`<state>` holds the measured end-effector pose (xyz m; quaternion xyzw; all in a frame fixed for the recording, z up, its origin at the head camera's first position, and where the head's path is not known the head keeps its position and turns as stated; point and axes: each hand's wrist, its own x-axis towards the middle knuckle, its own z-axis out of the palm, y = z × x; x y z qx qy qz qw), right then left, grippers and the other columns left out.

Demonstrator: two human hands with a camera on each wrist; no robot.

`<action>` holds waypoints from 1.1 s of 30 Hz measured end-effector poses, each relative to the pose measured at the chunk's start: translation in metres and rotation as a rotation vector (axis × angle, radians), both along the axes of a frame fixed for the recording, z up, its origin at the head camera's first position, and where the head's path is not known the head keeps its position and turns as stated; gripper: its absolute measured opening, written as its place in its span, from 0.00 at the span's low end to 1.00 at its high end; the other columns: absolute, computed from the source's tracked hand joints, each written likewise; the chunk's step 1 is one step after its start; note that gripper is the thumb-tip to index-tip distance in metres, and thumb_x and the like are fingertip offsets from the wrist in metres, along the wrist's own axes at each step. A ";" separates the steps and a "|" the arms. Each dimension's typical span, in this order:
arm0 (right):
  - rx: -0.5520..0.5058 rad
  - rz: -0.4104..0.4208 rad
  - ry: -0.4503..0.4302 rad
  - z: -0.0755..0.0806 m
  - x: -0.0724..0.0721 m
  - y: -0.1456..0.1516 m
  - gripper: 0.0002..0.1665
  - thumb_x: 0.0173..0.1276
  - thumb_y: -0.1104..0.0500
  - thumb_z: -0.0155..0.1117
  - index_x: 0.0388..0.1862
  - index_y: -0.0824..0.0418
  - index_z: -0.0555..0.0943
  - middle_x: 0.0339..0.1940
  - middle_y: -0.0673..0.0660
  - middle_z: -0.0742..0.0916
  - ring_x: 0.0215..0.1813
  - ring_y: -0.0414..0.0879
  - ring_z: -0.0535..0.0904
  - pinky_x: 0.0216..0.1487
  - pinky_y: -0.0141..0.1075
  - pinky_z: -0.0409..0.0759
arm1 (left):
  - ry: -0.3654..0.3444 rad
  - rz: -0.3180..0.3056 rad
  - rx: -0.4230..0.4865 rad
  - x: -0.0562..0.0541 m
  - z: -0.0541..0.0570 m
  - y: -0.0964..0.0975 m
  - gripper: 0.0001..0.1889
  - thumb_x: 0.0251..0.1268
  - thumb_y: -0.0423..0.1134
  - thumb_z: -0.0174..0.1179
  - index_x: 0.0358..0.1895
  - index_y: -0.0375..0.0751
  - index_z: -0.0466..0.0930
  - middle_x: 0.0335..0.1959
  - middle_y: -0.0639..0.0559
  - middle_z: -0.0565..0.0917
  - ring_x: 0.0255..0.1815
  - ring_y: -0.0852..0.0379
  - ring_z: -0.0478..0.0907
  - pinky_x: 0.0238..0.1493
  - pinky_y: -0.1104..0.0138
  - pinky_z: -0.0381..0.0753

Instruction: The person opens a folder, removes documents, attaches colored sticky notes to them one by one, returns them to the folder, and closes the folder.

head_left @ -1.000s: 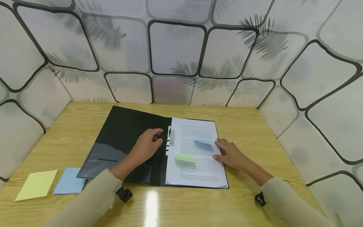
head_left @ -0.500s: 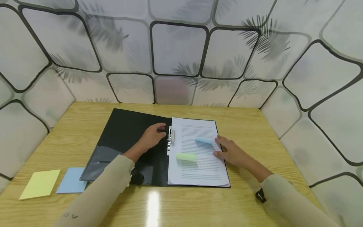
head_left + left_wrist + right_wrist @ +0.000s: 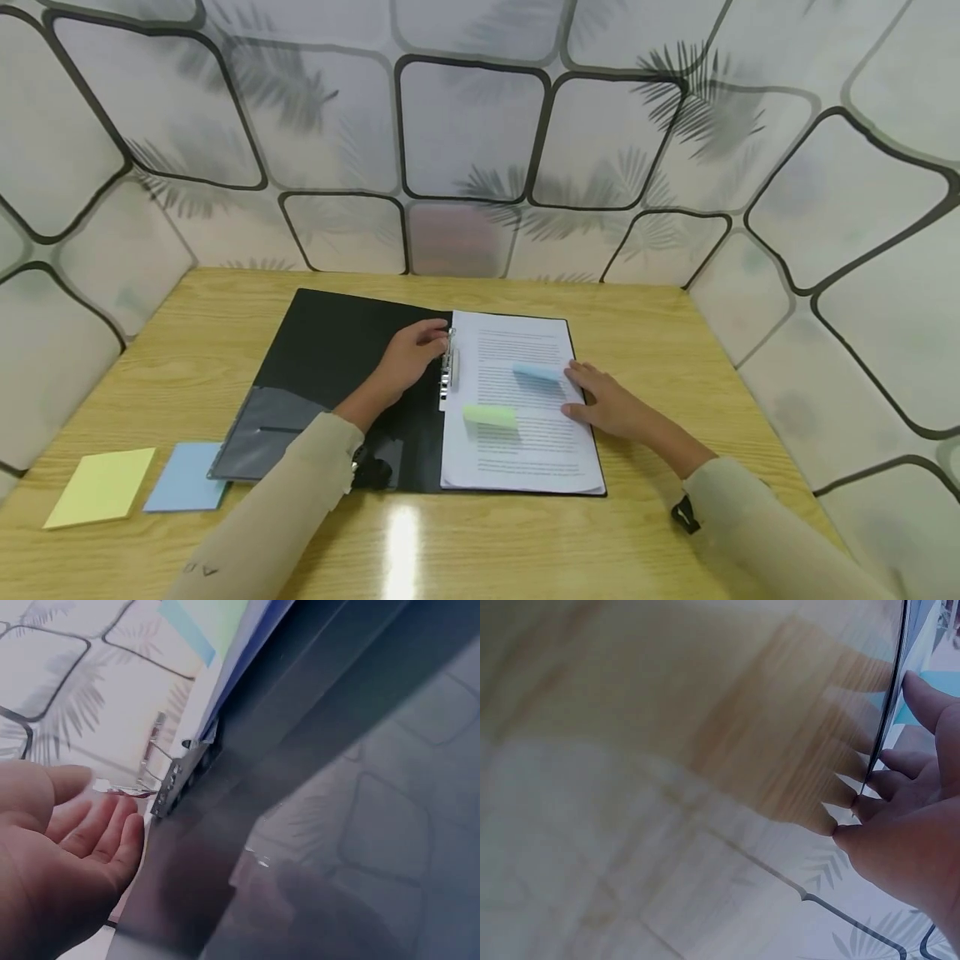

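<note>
A black clip folder (image 3: 352, 333) lies spread on the table, with a stack of printed sheets (image 3: 517, 462) on its right half. Along its spine runs a metal clip (image 3: 447, 383). My left hand (image 3: 405, 358) is at the clip's upper end; in the left wrist view the tip of the raised clip lever (image 3: 124, 789) sits between thumb and fingers. My right hand (image 3: 611, 404) rests at the right edge of the sheets with relaxed fingers, its fingertips (image 3: 862, 806) along the folder's edge. A blue sticky note (image 3: 537, 372) and a green sticky note (image 3: 490, 416) stick up from the top page.
A yellow sticky-note pad (image 3: 100, 487) and a blue sticky-note pad (image 3: 186, 477) lie at the front left of the wooden table (image 3: 480, 550). A patterned wall (image 3: 472, 133) stands behind the table. A clear pocket (image 3: 281, 425) covers the folder's lower left.
My left hand has moved up and to the right, from over the black cover to the upper end of the clip. The right hand has stayed at the sheets' edge.
</note>
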<state>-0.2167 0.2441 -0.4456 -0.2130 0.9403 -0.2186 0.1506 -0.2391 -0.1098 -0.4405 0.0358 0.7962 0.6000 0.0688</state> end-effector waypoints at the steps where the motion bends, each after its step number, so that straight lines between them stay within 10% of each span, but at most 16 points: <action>1: -0.002 -0.003 -0.004 0.001 0.000 0.000 0.46 0.76 0.47 0.61 0.80 0.69 0.54 0.83 0.67 0.55 0.83 0.67 0.43 0.78 0.65 0.43 | 0.006 0.007 0.004 0.003 0.001 -0.001 0.21 0.78 0.41 0.55 0.69 0.42 0.74 0.60 0.43 0.81 0.61 0.45 0.78 0.67 0.50 0.74; 10: 0.001 0.002 -0.009 0.003 0.000 -0.001 0.46 0.76 0.46 0.60 0.80 0.69 0.54 0.83 0.68 0.55 0.83 0.67 0.42 0.79 0.64 0.42 | 0.039 -0.058 -0.035 0.031 -0.001 -0.005 0.15 0.76 0.45 0.58 0.56 0.41 0.84 0.54 0.48 0.85 0.55 0.51 0.79 0.61 0.53 0.77; 19: -0.012 0.017 -0.004 0.001 0.002 0.000 0.46 0.77 0.47 0.59 0.80 0.71 0.54 0.82 0.69 0.54 0.82 0.69 0.42 0.78 0.65 0.40 | 0.006 -0.143 0.006 0.043 -0.007 -0.012 0.23 0.76 0.38 0.57 0.71 0.38 0.71 0.67 0.42 0.77 0.69 0.47 0.74 0.68 0.50 0.74; 33: -0.004 0.015 -0.017 -0.001 0.001 0.001 0.47 0.77 0.46 0.59 0.80 0.70 0.52 0.83 0.68 0.53 0.83 0.67 0.40 0.79 0.64 0.39 | 0.049 -0.216 -0.145 0.043 -0.015 -0.007 0.38 0.66 0.34 0.67 0.77 0.33 0.60 0.79 0.38 0.61 0.79 0.44 0.60 0.72 0.54 0.69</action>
